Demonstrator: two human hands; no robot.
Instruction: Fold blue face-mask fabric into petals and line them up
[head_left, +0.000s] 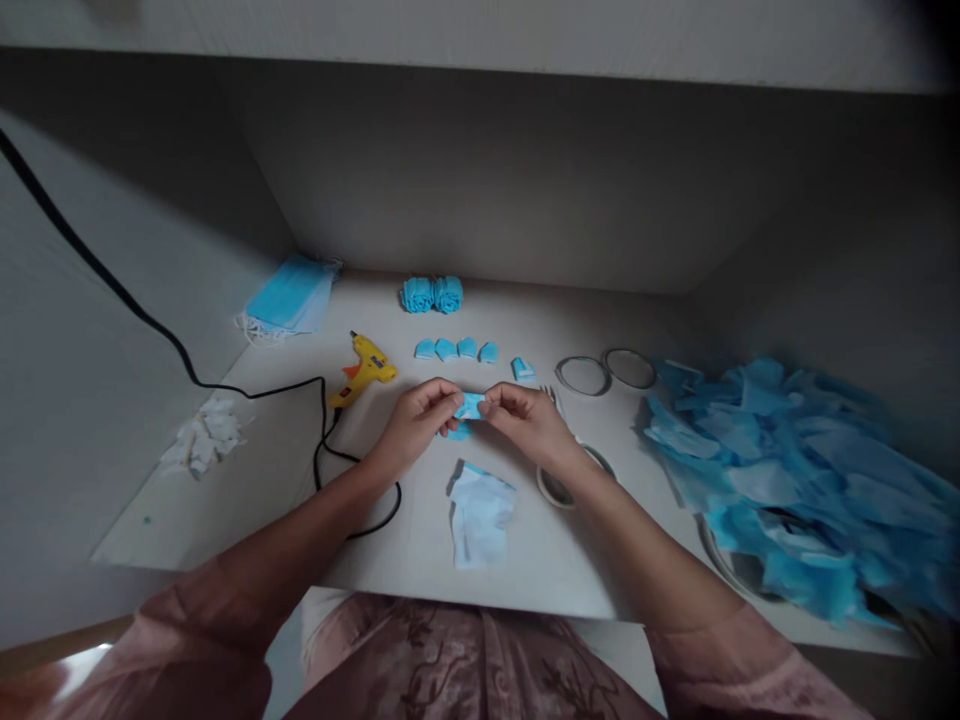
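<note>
Between my two hands is a small folded piece of blue mask fabric [470, 406], pinched at both ends. My left hand [424, 420] closes thumb and fingers on its left end. On its right end, my right hand [532, 420] does the same. Just below, another blue piece [459, 431] shows partly behind my left fingers. Nearer to me lie pale blue fabric pieces [481, 515] on the white table [562, 570]. Beyond my hands, several small folded blue pieces [466, 347] form a row, with another folded piece [523, 369] to their right.
A yellow glue gun [364, 368] with a black cord [255, 393] lies left. Behind stand two rolled blue fabric flowers [433, 294] and stacked masks [289, 295]. White scraps [206, 437] lie far left. Rings [583, 375] and a large heap of blue fabric [795, 480] occupy the right.
</note>
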